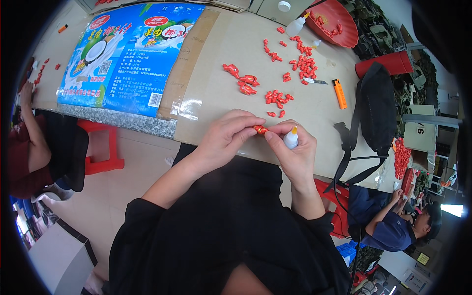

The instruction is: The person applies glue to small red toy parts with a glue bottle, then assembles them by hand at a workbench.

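Observation:
Just past the table's near edge, my left hand (230, 136) pinches a small glossy red piece (260, 129) with gold marks between thumb and fingertips. The thumb and forefinger of my right hand (299, 156) close on the other end of it. Tucked into that same right hand is a small white squeeze bottle (291, 139), its yellow tip pointing up. Fingers cover much of the red piece, so its full shape is hidden. Beyond my hands lie a cluster of small red pieces (278, 99), a few larger red pieces (247, 80) and a loose pile (307, 68).
A knife blade (315, 81) and an orange lighter (339, 94) lie right of the pile. Farther back are a white bottle (295, 26) and a red bowl (339, 14). A black bag (376, 110) rests at right, a blue printed carton (120, 54) at left. Other people sit on both sides.

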{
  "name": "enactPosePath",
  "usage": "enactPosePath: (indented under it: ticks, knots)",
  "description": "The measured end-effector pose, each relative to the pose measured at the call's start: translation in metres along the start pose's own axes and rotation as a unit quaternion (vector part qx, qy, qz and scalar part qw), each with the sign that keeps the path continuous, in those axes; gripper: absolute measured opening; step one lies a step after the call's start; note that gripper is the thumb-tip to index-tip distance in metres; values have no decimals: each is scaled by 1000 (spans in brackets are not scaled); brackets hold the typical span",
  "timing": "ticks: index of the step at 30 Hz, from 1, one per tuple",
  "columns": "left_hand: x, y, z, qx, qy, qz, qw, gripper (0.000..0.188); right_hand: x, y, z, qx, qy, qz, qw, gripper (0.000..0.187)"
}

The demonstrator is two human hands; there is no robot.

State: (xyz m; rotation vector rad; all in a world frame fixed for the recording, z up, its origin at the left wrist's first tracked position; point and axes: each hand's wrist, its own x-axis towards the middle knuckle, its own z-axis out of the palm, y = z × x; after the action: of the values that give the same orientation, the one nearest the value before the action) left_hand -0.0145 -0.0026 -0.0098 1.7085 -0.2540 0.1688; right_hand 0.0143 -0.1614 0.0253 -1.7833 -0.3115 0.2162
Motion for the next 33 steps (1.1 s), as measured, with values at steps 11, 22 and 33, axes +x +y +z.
enactPosePath:
  ticks: [11, 22, 33]
  knots:
    - [-2, -5, 1, 9, 10, 7, 1000, 18, 3, 5, 1, -44, -23, -9, 999, 6]
    - [-1, -2, 3, -50, 53, -59, 996, 19, 8, 7, -1, 90, -11, 94, 991, 9]
    - [6, -5, 4, -191, 12, -134, 972, 22, 20, 18, 0, 83, -13, 149, 985, 12]
